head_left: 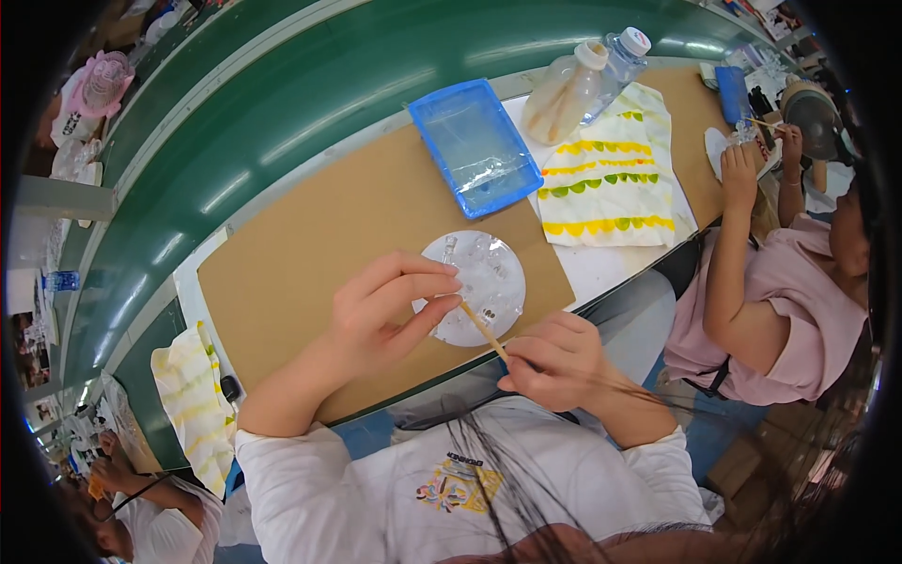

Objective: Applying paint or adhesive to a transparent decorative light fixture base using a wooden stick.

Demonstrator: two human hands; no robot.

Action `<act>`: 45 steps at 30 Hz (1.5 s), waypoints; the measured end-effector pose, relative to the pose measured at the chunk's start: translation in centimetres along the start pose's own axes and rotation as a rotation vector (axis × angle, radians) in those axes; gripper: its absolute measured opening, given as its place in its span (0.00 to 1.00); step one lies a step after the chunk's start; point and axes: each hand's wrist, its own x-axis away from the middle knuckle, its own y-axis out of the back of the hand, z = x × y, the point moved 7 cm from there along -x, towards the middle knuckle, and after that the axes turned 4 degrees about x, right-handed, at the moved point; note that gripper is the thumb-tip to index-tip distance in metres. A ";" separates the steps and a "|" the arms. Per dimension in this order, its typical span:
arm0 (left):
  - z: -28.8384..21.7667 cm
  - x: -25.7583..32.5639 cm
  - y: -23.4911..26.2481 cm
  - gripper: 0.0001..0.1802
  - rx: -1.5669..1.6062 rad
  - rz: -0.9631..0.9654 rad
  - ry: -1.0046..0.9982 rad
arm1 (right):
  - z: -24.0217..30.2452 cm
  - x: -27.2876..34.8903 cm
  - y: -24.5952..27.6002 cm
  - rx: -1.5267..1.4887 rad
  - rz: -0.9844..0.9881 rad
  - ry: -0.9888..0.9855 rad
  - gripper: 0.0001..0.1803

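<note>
My right hand (556, 361) is closed round a thin wooden stick (483, 328), which slants up and left from my fingers. At the stick's upper end my left hand (396, 303) has its thumb and fingertips pinched together. Whatever sits in that pinch is too small to make out. Just beyond the fingertips lies a round white plate (512, 282), partly covered by my left hand. Several small clear pieces (489, 266) are scattered on it, along with a few dark specks.
Brown board (291, 273) covers the green table. Behind the plate stands a blue tray (436, 150); two plastic bottles (566, 94) are at its right. A patterned cloth (609, 188) lies below them, another cloth (193, 399) at left. A co-worker in pink (761, 310) sits at right.
</note>
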 end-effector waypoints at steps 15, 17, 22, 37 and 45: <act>-0.1 -0.1 -0.1 0.14 0.017 -0.026 -0.003 | 1.7 1.5 -0.3 0.165 -0.137 0.024 0.17; 0.0 -0.1 -0.1 0.14 0.018 -0.025 -0.012 | 0.8 1.7 -0.2 0.104 -0.056 -0.078 0.16; 0.2 -0.3 0.2 0.14 0.040 -0.011 0.022 | 0.4 1.1 0.6 0.075 -0.051 -0.102 0.10; 0.3 -0.8 0.0 0.16 -0.005 0.219 -0.087 | -7.4 -2.9 5.8 0.145 -0.322 -0.445 0.07; -0.1 -0.7 -0.4 0.17 0.036 0.189 -0.111 | -10.8 -4.8 1.0 0.183 -0.113 -0.447 0.01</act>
